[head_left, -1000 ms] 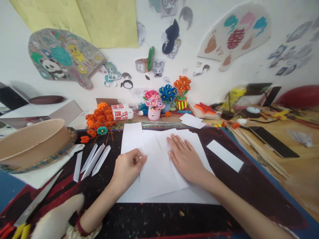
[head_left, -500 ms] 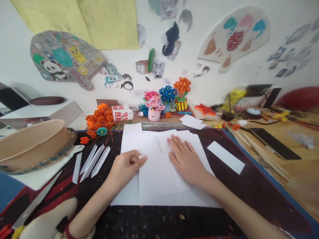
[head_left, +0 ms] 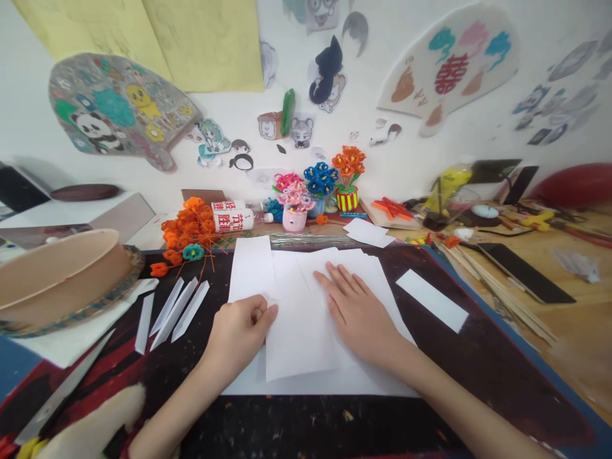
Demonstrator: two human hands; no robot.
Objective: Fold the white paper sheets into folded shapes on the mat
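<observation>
Though my right hand [head_left: 363, 319] lies fingers spread at two o'clock, the top sheet [head_left: 299, 344] could skew if my left hand [head_left: 239, 331], pinching its ten-o'clock edge, tugs.

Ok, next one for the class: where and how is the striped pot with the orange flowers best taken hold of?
Probably by the striped pot's rounded body, coming from the front and slightly right. It stands upright, giving the grip sides to wrap, while the orange flowers above look easily bent and the blue flowers crowd its left.
</observation>
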